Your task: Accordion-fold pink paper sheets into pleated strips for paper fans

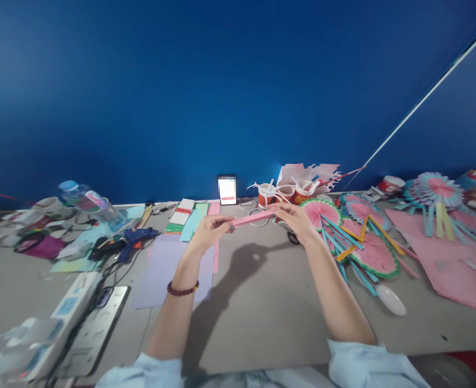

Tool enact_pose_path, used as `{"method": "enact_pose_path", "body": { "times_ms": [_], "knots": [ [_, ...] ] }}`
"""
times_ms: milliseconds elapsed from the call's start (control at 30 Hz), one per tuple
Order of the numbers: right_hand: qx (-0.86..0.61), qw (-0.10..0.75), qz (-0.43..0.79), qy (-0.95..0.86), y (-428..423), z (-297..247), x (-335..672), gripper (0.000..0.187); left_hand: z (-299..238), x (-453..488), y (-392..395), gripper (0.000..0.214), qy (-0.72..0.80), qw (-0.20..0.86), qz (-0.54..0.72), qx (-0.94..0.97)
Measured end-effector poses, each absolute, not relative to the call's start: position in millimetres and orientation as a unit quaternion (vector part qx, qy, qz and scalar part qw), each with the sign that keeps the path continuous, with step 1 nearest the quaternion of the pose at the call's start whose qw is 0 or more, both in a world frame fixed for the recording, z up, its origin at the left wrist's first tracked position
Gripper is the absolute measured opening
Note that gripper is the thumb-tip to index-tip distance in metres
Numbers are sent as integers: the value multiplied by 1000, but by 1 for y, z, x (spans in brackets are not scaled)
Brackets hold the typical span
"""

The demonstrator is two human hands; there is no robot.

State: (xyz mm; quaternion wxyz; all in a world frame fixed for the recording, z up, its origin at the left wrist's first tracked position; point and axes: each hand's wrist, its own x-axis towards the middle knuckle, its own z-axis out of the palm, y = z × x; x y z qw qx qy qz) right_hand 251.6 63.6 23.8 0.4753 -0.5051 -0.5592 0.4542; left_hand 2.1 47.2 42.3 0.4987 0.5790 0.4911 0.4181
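Observation:
A narrow pink folded paper strip [252, 218] is stretched between my two hands above the middle of the table. My left hand [209, 233] pinches its left end, thumb and fingers pressed together. At the other end, my right hand [293, 218] grips the strip between thumb and fingers, slightly higher than the left. Below my left hand lies a sheet of lilac paper [169, 275], with a pale blue strip of paper [193, 223] and a green pack near it. Scissor handles [293, 237] show partly beneath my right hand.
A lit phone [227, 190] leans against the blue wall. Paper fans [373, 253], a white spoon [390, 300] and pink sheets [456, 258] lie right. Left are a glue gun [135, 240], a bottle [95, 203], a power strip [66, 318] and another phone [95, 334]. Cups [306, 189] stand behind.

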Motion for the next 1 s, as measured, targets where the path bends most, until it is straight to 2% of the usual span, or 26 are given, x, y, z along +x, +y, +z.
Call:
{"method": "enact_pose_path", "body": {
  "times_ms": [200,567,733,867,1000],
  "knots": [
    [-504,490,483,-522,64,22,252,38,39,-5,50,25,485,498,421,583],
    [-518,505,435,-535,65,17,251,39,32,-8,57,35,485,509,428,568],
    [-509,489,457,-541,67,15,254,39,32,-10,57,29,487,510,405,582],
    [-507,464,433,-583,66,15,255,34,35,-5,53,19,487,458,357,652],
    [-487,453,396,-633,61,18,248,27,32,7,49,24,439,432,318,721]
  ]
}}
